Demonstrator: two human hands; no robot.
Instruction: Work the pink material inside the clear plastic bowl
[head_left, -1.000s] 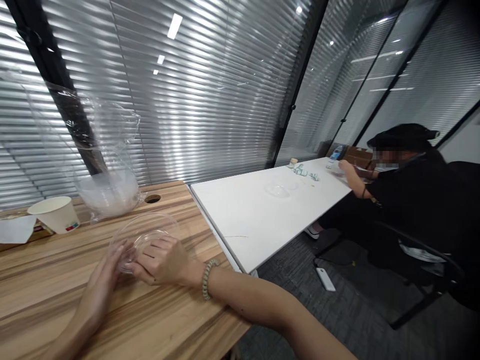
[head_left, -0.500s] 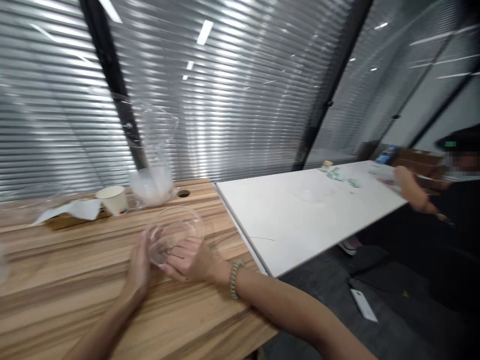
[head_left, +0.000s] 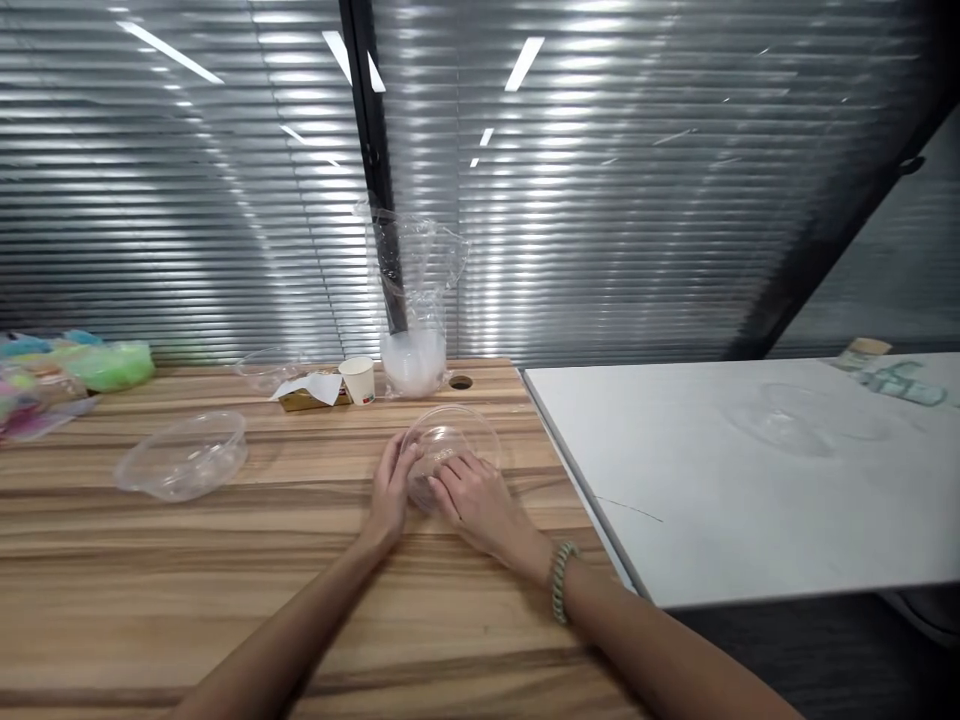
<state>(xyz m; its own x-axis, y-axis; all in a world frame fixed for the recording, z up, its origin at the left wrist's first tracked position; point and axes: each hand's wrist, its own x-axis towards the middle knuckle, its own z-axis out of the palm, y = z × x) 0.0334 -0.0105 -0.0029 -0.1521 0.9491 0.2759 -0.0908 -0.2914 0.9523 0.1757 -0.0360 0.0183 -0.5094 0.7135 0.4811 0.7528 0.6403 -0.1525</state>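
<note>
Both hands cup my clear plastic bowl [head_left: 450,450] on the wooden table [head_left: 225,560]: left hand [head_left: 390,495] flat against its side, right hand [head_left: 476,500] curled over its near rim. Squeezing the thin wall, I judge, could buckle it or skid it toward the paper cup [head_left: 360,380].

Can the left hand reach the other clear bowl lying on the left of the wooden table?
Probably yes: the left hand has bare wooden table between it and that clear bowl.

Bright ceiling strip lights mirrored as glare on the blinds [head_left: 637,200], sharp centre, bowed edges
</note>
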